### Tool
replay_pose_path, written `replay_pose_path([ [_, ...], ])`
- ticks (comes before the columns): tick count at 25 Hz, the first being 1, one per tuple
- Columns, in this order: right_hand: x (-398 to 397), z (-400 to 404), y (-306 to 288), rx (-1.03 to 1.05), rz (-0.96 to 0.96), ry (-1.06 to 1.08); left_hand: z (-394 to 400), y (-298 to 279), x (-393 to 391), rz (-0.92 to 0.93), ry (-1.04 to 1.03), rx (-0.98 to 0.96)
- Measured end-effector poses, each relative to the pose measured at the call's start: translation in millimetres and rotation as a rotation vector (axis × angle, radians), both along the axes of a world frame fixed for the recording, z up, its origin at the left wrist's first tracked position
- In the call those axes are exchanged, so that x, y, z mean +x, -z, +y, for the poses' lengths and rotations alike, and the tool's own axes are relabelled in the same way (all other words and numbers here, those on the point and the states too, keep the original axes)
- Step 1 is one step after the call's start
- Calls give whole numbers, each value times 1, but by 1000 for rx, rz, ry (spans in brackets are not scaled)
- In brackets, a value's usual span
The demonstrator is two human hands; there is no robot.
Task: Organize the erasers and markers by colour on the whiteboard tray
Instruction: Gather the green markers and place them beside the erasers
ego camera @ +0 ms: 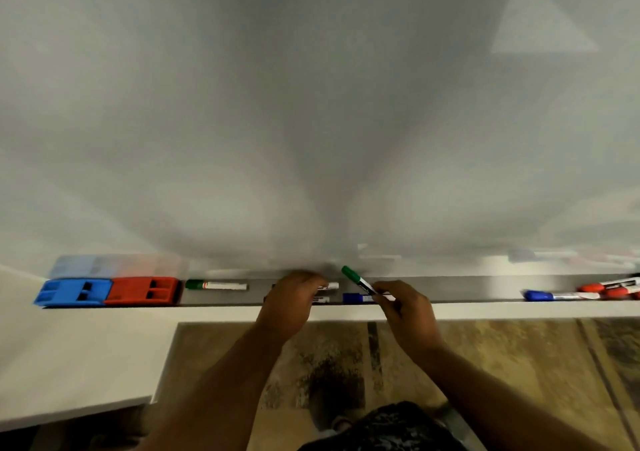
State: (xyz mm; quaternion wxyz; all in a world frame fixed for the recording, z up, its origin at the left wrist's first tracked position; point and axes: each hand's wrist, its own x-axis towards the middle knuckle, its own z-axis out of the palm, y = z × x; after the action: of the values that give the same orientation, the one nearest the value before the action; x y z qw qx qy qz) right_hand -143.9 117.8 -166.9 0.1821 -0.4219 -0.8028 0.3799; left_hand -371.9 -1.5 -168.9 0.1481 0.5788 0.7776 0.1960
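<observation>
A grey whiteboard tray (pixel 467 288) runs across the view. On its left end sit a blue eraser (pixel 71 291) and a red eraser (pixel 143 289) side by side, then a green-capped marker (pixel 216 285). My left hand (pixel 294 300) is curled over two markers (pixel 327 287) in the middle of the tray; their caps are hidden. My right hand (pixel 407 310) pinches a green-capped marker (pixel 356 279), lifted and tilted, cap up and to the left. A blue-capped marker (pixel 356 298) lies under it. At the right lie another blue-capped marker (pixel 557 295) and several red-capped markers (pixel 613 289).
The whiteboard (pixel 311 121) fills the upper view. A white table corner (pixel 79 357) sits low on the left. Patterned floor (pixel 485 364) lies below the tray, with dark clothing at the bottom edge.
</observation>
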Motion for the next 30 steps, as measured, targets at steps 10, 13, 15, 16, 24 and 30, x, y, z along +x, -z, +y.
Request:
replay_pose_path([
  [10, 51, 40, -2, 208, -78, 102, 68, 8, 78, -5, 86, -53],
  [13, 68, 51, -1, 254, -129, 114, 85, 7, 98, 6, 122, -19],
  [15, 76, 57, -2, 305, -164, 93, 93, 8, 108, 10, 129, 0],
  [16, 80, 61, -3, 333, -182, 76, 98, 9, 113, 12, 133, -1],
  [24, 118, 94, -7, 393, -317, 42, 135, 20, 174, -4, 189, -96],
  [30, 151, 126, -10, 399, -424, 12, 163, 35, 222, -92, 204, -194],
])
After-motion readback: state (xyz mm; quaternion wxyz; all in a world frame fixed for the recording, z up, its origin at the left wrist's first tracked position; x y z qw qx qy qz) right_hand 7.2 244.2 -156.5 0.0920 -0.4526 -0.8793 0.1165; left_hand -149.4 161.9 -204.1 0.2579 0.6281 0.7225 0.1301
